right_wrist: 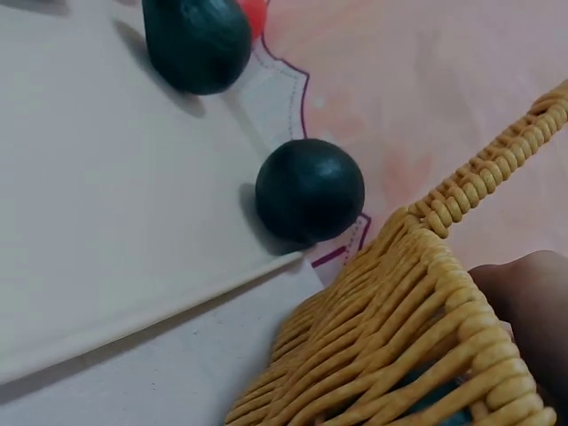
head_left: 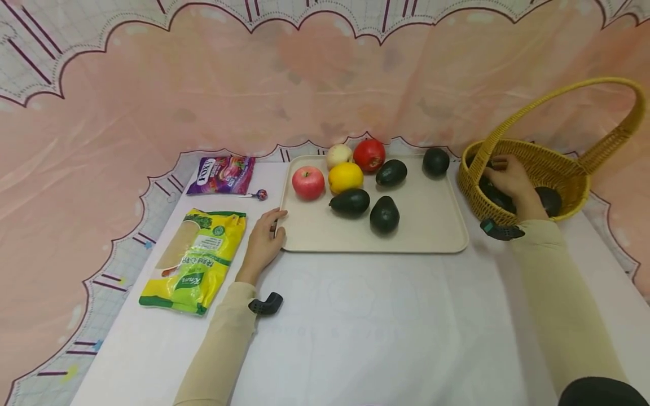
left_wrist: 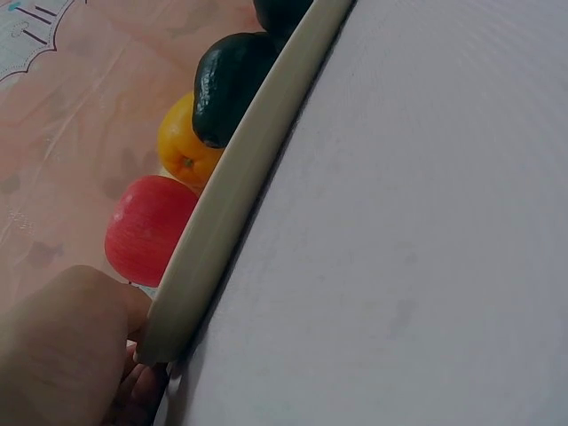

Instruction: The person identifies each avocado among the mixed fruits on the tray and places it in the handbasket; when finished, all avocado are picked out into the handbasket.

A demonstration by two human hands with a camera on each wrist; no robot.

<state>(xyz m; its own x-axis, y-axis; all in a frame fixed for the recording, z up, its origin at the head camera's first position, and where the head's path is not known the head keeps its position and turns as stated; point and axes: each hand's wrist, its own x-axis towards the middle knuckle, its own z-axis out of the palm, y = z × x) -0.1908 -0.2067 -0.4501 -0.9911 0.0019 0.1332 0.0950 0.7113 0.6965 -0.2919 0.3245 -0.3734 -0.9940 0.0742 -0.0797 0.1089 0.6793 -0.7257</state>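
Observation:
My left hand (head_left: 263, 239) grips the left rim of a cream tray (head_left: 421, 237), in the left wrist view with fingers at its corner. On the tray lie a red apple (head_left: 308, 183), a yellow-orange fruit (head_left: 346, 178), a pale round fruit (head_left: 338, 155), a red pomegranate-like fruit (head_left: 369, 155) and several dark green avocados (head_left: 384, 215). My right hand (head_left: 512, 179) reaches inside a yellow wicker basket (head_left: 576, 186), among dark avocados (head_left: 549, 201). Its fingertips are partly hidden at the basket's left side, and the right wrist view shows the hand (right_wrist: 532, 302) mostly behind the wicker wall.
Left of the tray lie a purple candy bag (head_left: 222, 176), a lollipop (head_left: 260, 195) and a yellow-green packet (head_left: 195, 262). The basket's tall handle (head_left: 563, 90) arches above it. A white cloth (head_left: 376, 316) covers the table, with a patterned pink cloth (head_left: 228, 84) behind.

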